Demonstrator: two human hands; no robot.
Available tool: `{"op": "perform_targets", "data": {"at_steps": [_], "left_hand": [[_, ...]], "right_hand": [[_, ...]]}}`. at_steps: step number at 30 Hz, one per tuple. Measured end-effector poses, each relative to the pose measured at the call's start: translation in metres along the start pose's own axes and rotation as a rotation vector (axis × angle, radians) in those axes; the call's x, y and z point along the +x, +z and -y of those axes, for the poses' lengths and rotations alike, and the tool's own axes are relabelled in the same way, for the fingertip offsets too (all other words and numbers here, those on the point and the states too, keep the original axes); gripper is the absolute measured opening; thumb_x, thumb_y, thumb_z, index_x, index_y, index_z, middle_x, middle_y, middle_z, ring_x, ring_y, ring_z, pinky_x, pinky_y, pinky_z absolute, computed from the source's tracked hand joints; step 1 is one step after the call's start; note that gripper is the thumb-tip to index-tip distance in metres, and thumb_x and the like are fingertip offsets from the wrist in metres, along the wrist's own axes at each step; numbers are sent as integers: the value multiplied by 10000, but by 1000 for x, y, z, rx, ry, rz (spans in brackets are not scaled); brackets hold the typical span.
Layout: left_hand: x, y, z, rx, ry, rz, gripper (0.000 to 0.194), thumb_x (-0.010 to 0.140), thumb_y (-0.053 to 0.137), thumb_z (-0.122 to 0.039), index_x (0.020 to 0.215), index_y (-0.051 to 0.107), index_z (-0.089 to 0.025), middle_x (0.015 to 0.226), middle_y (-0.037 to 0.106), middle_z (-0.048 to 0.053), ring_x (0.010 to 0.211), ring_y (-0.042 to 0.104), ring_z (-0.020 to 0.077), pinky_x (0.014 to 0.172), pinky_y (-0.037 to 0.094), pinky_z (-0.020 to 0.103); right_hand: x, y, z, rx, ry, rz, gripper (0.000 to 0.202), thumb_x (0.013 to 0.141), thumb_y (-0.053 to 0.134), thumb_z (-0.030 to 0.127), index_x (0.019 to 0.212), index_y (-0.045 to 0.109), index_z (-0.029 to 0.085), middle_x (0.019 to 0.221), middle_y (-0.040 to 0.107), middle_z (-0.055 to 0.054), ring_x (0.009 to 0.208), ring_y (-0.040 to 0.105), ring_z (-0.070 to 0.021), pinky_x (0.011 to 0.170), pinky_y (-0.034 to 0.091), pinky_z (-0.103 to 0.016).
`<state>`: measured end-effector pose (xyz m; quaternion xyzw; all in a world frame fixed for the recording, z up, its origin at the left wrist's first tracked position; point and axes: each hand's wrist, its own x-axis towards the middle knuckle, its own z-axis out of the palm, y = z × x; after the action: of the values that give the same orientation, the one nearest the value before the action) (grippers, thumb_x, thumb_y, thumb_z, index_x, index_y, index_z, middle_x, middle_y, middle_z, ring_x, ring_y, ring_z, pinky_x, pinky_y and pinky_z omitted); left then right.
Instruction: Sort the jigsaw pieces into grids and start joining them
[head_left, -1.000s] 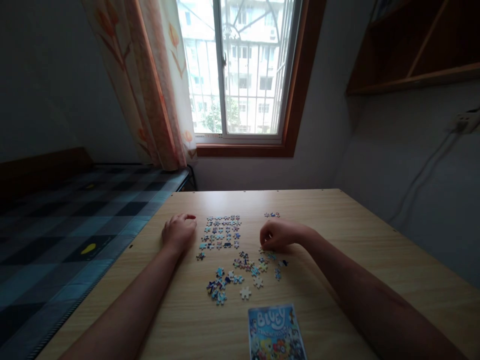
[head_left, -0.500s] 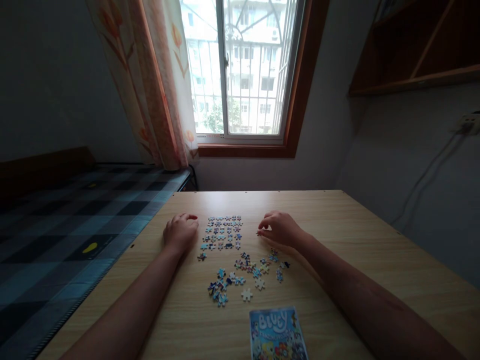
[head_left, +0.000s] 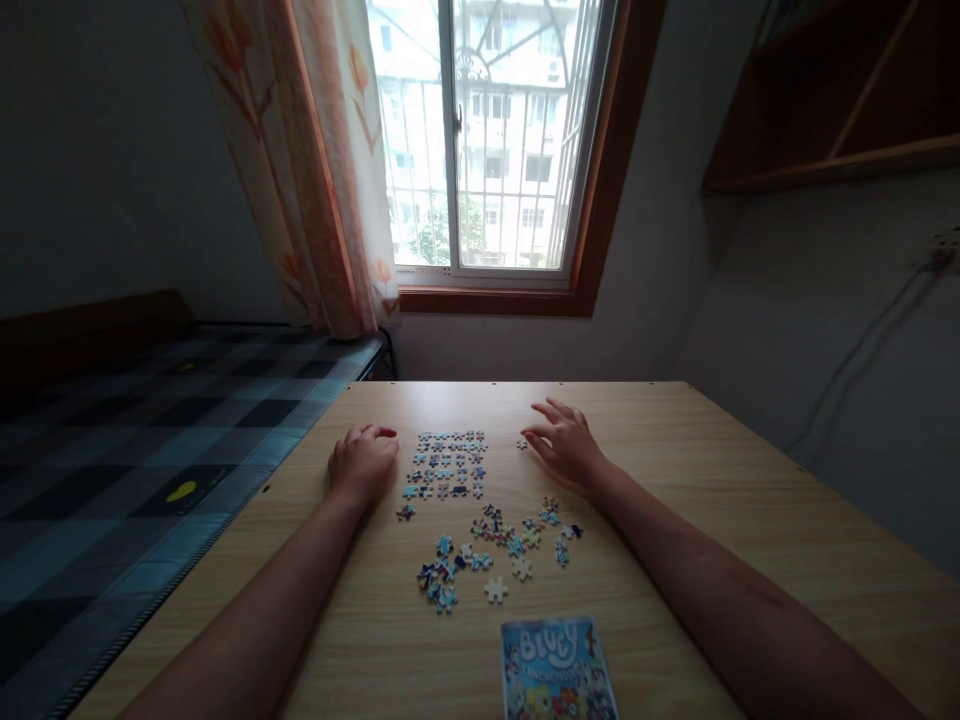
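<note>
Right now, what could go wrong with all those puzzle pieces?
The left hand rests close beside the neat rows of puzzle pieces, so a small sideways slide might push them crooked. The single puzzle piece lies right by the fingertips of the right hand, so a little bump could knock it away. And in the jumbled pile of puzzle pieces, pieces lie on top of each other, so one underneath may be easy to miss.

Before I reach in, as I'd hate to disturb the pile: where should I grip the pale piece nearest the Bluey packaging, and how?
Pinch the pale piece by opposite edges, from above: it lies flat and apart, with knobs jutting out. I'd approach from the right, since the pile sits left.
</note>
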<state>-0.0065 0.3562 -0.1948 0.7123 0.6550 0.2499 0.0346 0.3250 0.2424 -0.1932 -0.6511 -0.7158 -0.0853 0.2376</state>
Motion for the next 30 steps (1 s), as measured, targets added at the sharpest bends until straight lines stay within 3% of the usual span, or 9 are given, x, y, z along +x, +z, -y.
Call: {"op": "perform_targets", "data": {"at_steps": [5, 11, 21, 30], "left_hand": [[-1, -1, -1, 4, 12, 2, 284, 815, 521, -347, 987, 724, -248, 1265, 629, 87, 1205, 545, 289, 1077, 391, 401], [-2, -1, -2, 2, 24, -8, 280, 817, 516, -345, 972, 727, -246, 1254, 635, 94, 1192, 549, 295, 1065, 396, 411], [-5, -4, -5, 13, 18, 6, 274, 811, 516, -343, 966, 721, -249, 1232, 646, 75, 1174, 563, 286, 1066, 394, 390], [-4, -4, -6, 23, 16, 18, 281, 819, 513, -343, 985, 719, -250, 1274, 623, 88, 1216, 542, 290, 1075, 389, 404]], "right_hand": [[1, -6, -21, 61, 159, -37, 522, 1041, 231, 470, 1147, 724, 333, 1540, 376, -17, 1490, 149, -291, 1167, 78, -629], [-1, -3, -15, 106, 41, 141, 728, 1014, 84, 588, 1041, 768, 343, 1606, 246, 42, 1516, 3, -284, 1170, -29, -636], [0, 3, -12, 104, 43, 129, 714, 1000, 92, 623, 1107, 742, 347, 1623, 191, 29, 1519, -23, -268, 1170, -28, -625], [6, 6, -11, 90, 66, 201, 696, 1014, 91, 587, 1156, 721, 329, 1630, 168, 5, 1518, -33, -272, 1169, -37, -623]]}}
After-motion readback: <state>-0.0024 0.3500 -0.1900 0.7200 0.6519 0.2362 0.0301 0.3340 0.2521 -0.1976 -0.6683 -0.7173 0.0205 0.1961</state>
